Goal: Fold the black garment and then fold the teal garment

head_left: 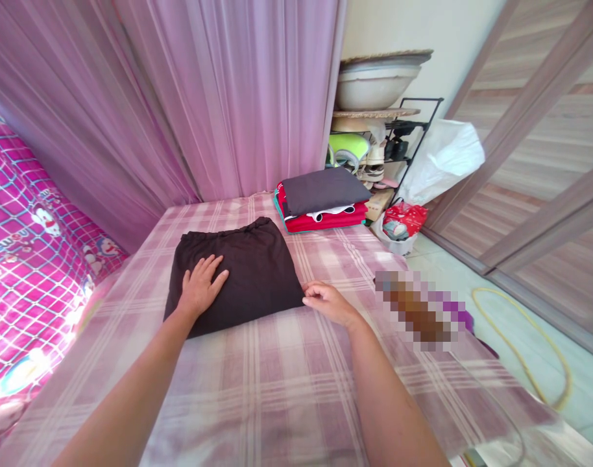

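A folded black elastic-waist garment (250, 275) lies on the plaid bedspread (277, 389), its gathered waistband along the far edge. My left hand (202, 285) rests flat on the garment's left half, fingers spread. At the near right corner my right hand (328, 301) is closed, thumb and forefinger pinching the edge of the cloth. Beyond the garment, to the right, sits a stack of folded clothes (326, 188) with dark grey on top and red, white and teal edges below.
Purple curtains (238, 97) hang behind the bed, pink netting (28, 279) at left. Right of the bed stand a rack (418, 143) with basins and shoes, a white bag (447, 159) and wardrobe doors (530, 168). A pixelated patch (418, 311) covers something at the right edge.
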### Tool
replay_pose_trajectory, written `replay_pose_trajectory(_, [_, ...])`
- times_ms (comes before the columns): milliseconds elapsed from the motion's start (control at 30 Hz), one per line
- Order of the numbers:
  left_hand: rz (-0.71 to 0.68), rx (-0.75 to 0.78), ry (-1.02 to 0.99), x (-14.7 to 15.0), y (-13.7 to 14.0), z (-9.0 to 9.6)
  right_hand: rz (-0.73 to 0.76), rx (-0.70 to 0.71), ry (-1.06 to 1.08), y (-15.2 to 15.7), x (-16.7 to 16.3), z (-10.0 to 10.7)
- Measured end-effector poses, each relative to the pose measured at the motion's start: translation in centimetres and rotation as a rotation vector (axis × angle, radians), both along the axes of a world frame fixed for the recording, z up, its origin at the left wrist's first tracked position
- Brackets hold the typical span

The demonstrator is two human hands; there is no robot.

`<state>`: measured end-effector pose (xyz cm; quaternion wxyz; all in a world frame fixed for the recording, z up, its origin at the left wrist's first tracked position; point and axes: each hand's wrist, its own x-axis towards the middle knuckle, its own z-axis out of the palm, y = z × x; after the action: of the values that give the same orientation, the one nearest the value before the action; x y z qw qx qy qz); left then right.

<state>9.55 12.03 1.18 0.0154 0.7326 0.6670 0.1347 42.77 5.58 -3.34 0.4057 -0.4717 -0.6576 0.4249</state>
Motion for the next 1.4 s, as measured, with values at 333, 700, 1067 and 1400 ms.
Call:
replay_pose_trajectory(333, [0.0,0.005,-0.015,0.2,-0.2,-0.4,-0.148,0.019,-0.018,-0.1,0.1,0.2])
replay_pose_trajectory(700, [0.001,-0.003,-0.021,0.6,-0.7,-0.4,-0.26,0.737,-0.465,5.0,-11.0,8.5])
replay_pose_trajectory(1067, [-0.036,0.003,-0.084,0.7,-0.9,-0.5,-0.2,0.143,-0.916,8.8,-11.4,3.6])
replay_pose_trajectory(1400, [-0.04,0.028,-0.134,0.5,-1.1,-0.7,-0.272,0.341,-0.964,13.5,-15.8,7.7])
